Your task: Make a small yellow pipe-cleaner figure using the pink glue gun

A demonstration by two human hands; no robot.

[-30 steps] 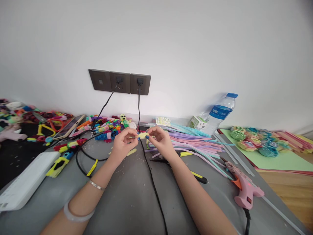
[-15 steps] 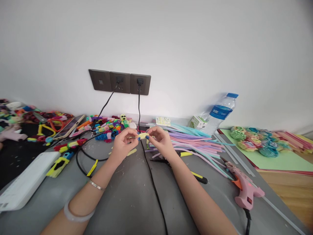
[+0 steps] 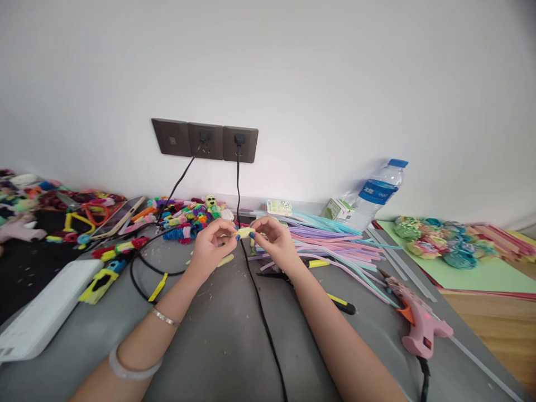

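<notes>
A small pale yellow fuzzy piece (image 3: 245, 231) is pinched at both ends between my two hands, above the middle of the grey table. My left hand (image 3: 211, 245) is closed on its left end, thumb against fingertips. On its right end, my right hand (image 3: 276, 240) is closed the same way. Beneath and beside my left hand lie more yellow pieces (image 3: 225, 261). Black-and-yellow handled pliers (image 3: 341, 304) lie partly hidden under my right forearm. Pastel pipe cleaners (image 3: 330, 240) spread out to the right of my right hand.
Black cables (image 3: 262, 312) cross the table. To the left are a white box-shaped device (image 3: 54, 307), a phone (image 3: 119, 218), scissors (image 3: 79, 220) and colourful fuzzy figures (image 3: 180, 218). On the right are a bottle (image 3: 377, 192), a pink glue gun (image 3: 422, 329) and green paper (image 3: 494, 276).
</notes>
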